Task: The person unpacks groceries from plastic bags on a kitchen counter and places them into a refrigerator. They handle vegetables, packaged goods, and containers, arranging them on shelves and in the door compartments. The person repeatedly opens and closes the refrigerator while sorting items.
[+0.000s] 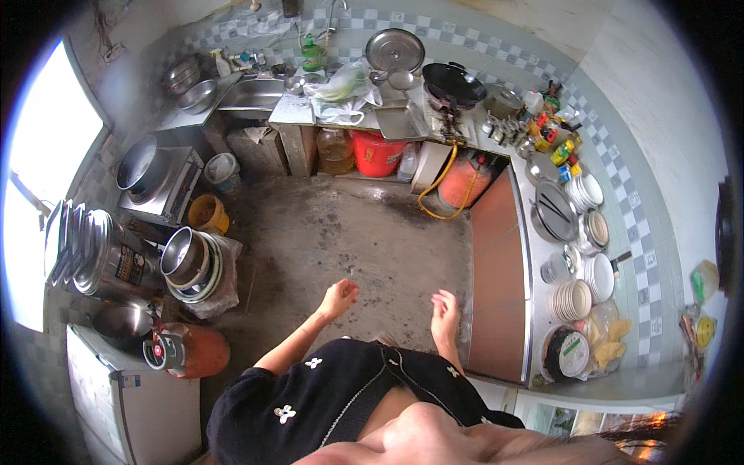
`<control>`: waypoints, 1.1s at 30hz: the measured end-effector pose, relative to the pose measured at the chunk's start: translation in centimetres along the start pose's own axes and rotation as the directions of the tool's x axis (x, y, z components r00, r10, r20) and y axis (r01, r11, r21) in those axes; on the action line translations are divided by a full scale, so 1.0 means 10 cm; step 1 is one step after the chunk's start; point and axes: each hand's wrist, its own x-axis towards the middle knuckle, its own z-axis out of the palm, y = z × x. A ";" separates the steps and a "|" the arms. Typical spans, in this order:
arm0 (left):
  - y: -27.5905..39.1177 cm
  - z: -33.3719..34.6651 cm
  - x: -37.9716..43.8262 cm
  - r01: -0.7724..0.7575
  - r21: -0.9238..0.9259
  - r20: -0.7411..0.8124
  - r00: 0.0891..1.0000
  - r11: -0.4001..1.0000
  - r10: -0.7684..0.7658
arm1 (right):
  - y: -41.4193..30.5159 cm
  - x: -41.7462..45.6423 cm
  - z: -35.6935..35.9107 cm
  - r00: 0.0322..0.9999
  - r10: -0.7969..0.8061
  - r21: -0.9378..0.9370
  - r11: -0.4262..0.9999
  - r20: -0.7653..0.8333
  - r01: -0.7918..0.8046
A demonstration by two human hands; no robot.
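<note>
My left hand [339, 299] is held out over the concrete floor [349, 232], its fingers loosely curled with nothing seen in them. To its right, my right hand [445, 311] hangs near the brown cabinet doors [499, 296], fingers bent and holding nothing that shows. Both hands are apart from the things around them. Across the room, a black wok [453, 83] sits on a gas stove, beside a plastic bag with green vegetables [343, 87] on the counter. A metal sink [253, 94] lies farther left.
An orange gas cylinder [203, 350] and stacked basins [186, 256] stand at left. Under the counter are a red bucket [376, 153] and another gas cylinder [462, 185] with a yellow hose [431, 200]. Stacked plates [572, 300], bottles [562, 152] and a lidded pan [553, 210] line the right counter.
</note>
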 end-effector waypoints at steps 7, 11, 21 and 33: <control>0.24 -0.77 0.85 0.029 -0.388 -0.091 0.993 0.921 -0.070 | -0.17 1.44 1.80 0.895 -0.009 0.196 0.977 0.445 -0.088; 0.06 -1.39 1.48 0.060 -0.402 -0.143 0.982 0.914 -0.127 | -0.15 2.71 2.90 0.856 0.024 0.326 0.919 0.517 -0.222; 0.37 -2.95 3.17 -0.090 -0.488 -0.500 0.844 0.868 -0.193 | -0.09 6.76 5.62 0.927 0.034 0.292 0.944 0.373 -0.152; 0.26 -3.87 4.71 0.056 -0.577 -0.310 0.908 0.815 -0.282 | 0.21 8.15 7.24 0.611 0.763 0.039 0.618 0.211 -0.786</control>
